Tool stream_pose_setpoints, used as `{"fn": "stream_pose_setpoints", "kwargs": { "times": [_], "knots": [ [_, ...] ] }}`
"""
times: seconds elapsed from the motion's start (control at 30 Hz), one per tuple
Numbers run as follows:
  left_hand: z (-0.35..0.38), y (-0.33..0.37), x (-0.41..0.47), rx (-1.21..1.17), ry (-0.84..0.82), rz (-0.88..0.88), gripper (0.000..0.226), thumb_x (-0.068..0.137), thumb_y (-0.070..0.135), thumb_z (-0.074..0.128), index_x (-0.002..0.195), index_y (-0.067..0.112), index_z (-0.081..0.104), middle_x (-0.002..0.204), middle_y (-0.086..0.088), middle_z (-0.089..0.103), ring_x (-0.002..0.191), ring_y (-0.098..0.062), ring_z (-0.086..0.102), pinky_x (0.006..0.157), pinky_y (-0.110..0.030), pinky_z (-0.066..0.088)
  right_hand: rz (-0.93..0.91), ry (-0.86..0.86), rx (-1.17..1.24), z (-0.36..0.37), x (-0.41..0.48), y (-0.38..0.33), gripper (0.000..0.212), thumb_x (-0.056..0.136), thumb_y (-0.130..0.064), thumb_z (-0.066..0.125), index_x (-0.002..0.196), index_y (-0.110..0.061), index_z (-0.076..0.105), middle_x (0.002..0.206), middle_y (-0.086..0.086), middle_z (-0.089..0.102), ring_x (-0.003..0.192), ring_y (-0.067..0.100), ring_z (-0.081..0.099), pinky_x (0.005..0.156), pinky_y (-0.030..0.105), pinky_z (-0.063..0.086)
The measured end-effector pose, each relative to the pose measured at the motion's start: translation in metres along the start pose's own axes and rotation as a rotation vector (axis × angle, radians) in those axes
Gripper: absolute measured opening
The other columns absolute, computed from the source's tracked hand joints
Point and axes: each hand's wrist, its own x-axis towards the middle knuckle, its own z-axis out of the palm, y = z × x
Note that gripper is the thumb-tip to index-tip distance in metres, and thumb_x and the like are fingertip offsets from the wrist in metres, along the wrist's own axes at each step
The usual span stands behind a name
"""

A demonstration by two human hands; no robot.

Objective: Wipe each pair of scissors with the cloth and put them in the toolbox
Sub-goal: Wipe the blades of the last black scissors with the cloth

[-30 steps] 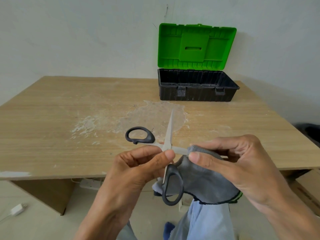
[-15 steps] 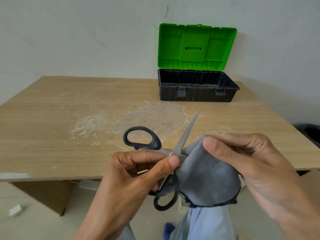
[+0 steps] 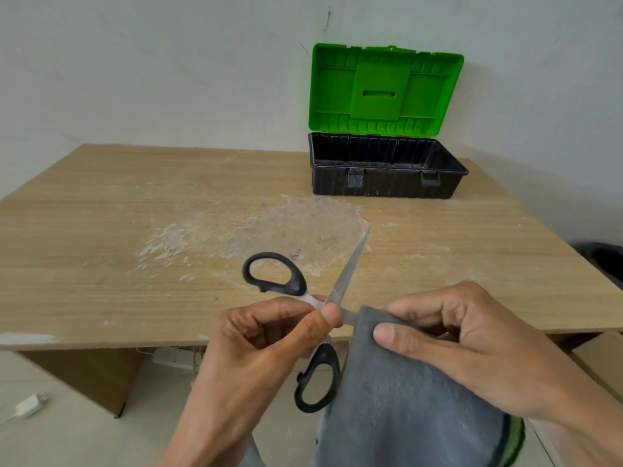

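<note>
Lower centre: the left hand [image 3: 263,345] pinches the scissors [image 3: 350,264] at their pivot. The right hand [image 3: 472,338], pinching the cloth [image 3: 404,399] round one blade, has shifted along it. Wiping looks unfinished; the toolbox [image 3: 384,185] waits upper right.

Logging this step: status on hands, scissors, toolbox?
Left hand pinches open scissors at pivot. Right hand pinches cloth round one blade. Toolbox open, far side of table; nothing seen in the way.

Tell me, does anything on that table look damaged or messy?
Yes. The wooden table has a pale, flaky patch in the middle, just in front of the open toolbox, as if the surface had peeled or something dried there. A white chip also marks its front left edge.
</note>
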Motion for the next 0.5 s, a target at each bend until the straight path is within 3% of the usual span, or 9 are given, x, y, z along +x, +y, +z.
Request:
{"fn": "stream_pose_setpoints", "kwargs": {
  "times": [0.13,0.2,0.23,0.3,0.37,0.43,0.5],
  "knots": [
    [0.002,-0.002,-0.001,-0.011,0.038,-0.018,0.018,0.068,0.026,0.078,0.071,0.009,0.081,0.067,-0.006,0.075,0.059,-0.008,0.064,0.056,-0.013,0.048,-0.046,0.092,-0.047,0.001,0.001,0.009,0.045,0.094,-0.07,0.059,0.099,-0.033,0.085,0.092,0.022,0.077,0.083,0.04,0.073,0.081,0.049,0.056],
    [0.002,-0.002,0.0,0.002,0.034,-0.016,0.018,0.067,0.026,0.078,0.071,0.009,0.081,0.07,-0.008,0.076,0.063,-0.013,0.07,0.058,-0.017,0.053,-0.077,0.165,0.042,0.002,0.0,0.01,0.041,0.093,-0.067,0.063,0.093,-0.033,0.086,0.076,0.017,0.075,0.067,0.026,0.067,0.069,0.035,0.052],
    [0.002,-0.002,-0.001,0.014,0.034,-0.007,0.018,0.066,0.028,0.078,0.07,0.01,0.081,0.068,-0.008,0.076,0.061,-0.013,0.07,0.057,-0.018,0.053,-0.101,0.192,0.072,0.002,0.0,0.009,0.039,0.093,-0.064,0.065,0.086,-0.032,0.086,0.063,0.018,0.063,0.059,0.022,0.055,0.065,0.03,0.044],
    [0.003,0.0,0.0,0.043,0.037,0.02,0.019,0.063,0.032,0.078,0.068,0.014,0.081,0.065,-0.007,0.075,0.056,-0.011,0.067,0.054,-0.018,0.051,-0.131,0.223,0.097,0.005,0.002,0.005,0.037,0.095,-0.054,0.065,0.073,-0.032,0.084,0.055,0.016,0.048,0.054,0.029,0.042,0.063,0.028,0.038],
    [0.005,0.001,0.0,0.058,0.027,0.045,0.019,0.063,0.034,0.077,0.068,0.016,0.081,0.066,-0.008,0.075,0.057,-0.012,0.066,0.055,-0.019,0.051,-0.142,0.215,0.112,0.009,0.007,0.002,0.035,0.094,-0.047,0.061,0.081,-0.025,0.086,0.061,0.012,0.066,0.058,0.031,0.059,0.064,0.023,0.044],
    [0.006,0.001,0.002,0.016,0.028,0.047,0.017,0.066,0.029,0.077,0.067,0.012,0.08,0.064,-0.008,0.074,0.055,-0.011,0.064,0.053,-0.018,0.05,-0.13,0.157,0.038,0.012,0.011,0.0,0.037,0.097,-0.051,0.057,0.093,-0.027,0.085,0.073,0.002,0.075,0.069,0.023,0.07,0.07,0.022,0.051],
    [0.005,0.001,0.002,-0.031,0.031,0.032,0.014,0.068,0.022,0.077,0.066,0.009,0.079,0.062,-0.005,0.072,0.054,-0.007,0.061,0.052,-0.016,0.047,-0.082,0.055,-0.016,0.012,0.011,-0.001,0.034,0.098,-0.059,0.057,0.108,-0.038,0.082,0.094,0.0,0.081,0.09,0.021,0.076,0.088,0.037,0.058]
  ]
}}
